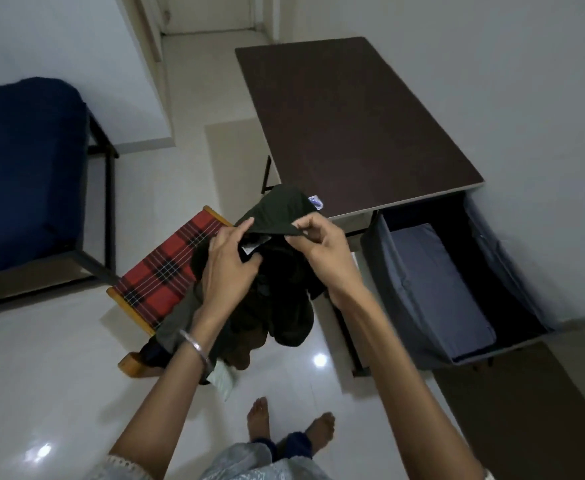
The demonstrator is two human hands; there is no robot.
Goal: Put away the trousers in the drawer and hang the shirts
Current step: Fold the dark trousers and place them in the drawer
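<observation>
A dark, bunched garment (pixel 280 216) hangs in front of me, held up at its top edge. My left hand (pixel 230 261) grips one side of that edge and my right hand (pixel 318 247) pinches the other side. Whether it is trousers or a shirt I cannot tell. Its lower folds drape over more dark clothes (pixel 249 344) heaped on a stool with a red plaid seat (pixel 166 271). To the right, a grey fabric drawer (pixel 381 271) stands pulled out from under the table, with folded grey cloth (pixel 436 282) lying inside it.
A dark brown table (pixel 346 126) stands ahead against the right wall. A bed with a navy cover (pixel 24 168) is on the left. My bare feet (pixel 291 424) stand on the glossy white floor, and a brown mat (pixel 526 410) lies at the lower right. A doorway opens at the back.
</observation>
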